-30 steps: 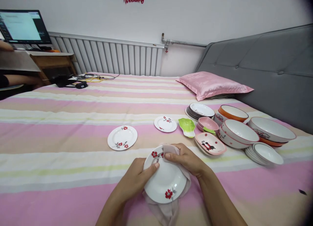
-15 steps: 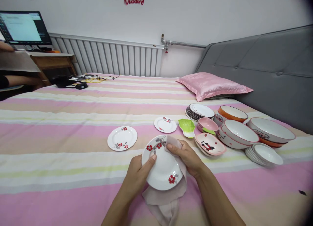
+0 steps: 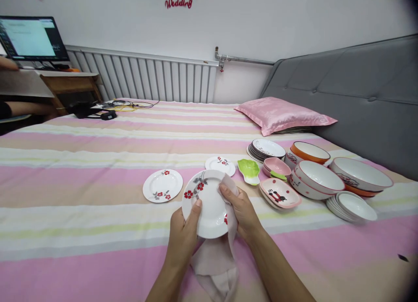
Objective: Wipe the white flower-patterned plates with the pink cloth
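A white plate (image 3: 210, 206) with red flowers and grey leaves is held up above the bed, tilted toward me. My left hand (image 3: 187, 226) grips its left edge, the thumb lying on the face. On the right rim, my right hand (image 3: 242, 208) pinches a pale pinkish-grey cloth (image 3: 217, 263) over the plate, thumb in front and fingers hidden behind. The cloth hangs below the plate. Two matching flowered plates lie on the bedspread: one plate (image 3: 162, 186) to the left, another plate (image 3: 220, 166) just behind the held one.
At the right stand a green leaf-shaped dish (image 3: 248, 170), pink bowls (image 3: 277, 166), a square pink dish (image 3: 281, 192), stacked plates (image 3: 267, 149), large bowls (image 3: 318, 178) and small white bowls (image 3: 355, 206). Farther back are a pink pillow (image 3: 284, 114), cables (image 3: 127, 105) and a person's arm (image 3: 8, 63) by a monitor (image 3: 32, 37).
Both hands have raised the plate slightly and shifted it left, turning it a little. The cloth now covers part of the lower red flower at the right edge.
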Available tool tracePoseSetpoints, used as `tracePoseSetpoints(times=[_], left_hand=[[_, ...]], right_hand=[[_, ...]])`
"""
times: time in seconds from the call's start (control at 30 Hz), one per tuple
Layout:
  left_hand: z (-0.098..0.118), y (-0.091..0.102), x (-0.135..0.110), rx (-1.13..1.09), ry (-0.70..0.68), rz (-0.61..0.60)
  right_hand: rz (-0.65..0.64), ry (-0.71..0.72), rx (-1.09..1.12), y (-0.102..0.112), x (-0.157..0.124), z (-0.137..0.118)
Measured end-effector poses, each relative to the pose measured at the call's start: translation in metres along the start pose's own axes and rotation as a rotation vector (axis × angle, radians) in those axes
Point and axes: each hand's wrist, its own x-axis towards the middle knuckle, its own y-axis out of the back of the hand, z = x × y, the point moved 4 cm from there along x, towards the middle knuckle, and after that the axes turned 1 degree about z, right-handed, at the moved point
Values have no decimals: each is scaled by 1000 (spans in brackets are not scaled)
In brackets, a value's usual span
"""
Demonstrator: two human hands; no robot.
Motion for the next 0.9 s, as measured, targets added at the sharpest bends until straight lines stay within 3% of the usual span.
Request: tracePoseSetpoints(times=[0.4,0.53,0.77,0.9], left_hand=[[-6,-8,-11,168,-56,-32],[-8,-13,-14,201,-133,-86],[-21,-18,-13,131,-86,-191],[-19,-18,-11,192,-157,-252]], right_hand=[[154,58,52,-4,0,7],[147,70,53,-3,0,6],[165,58,61,-8,-4,7],[131,39,76,-6,-2,7]])
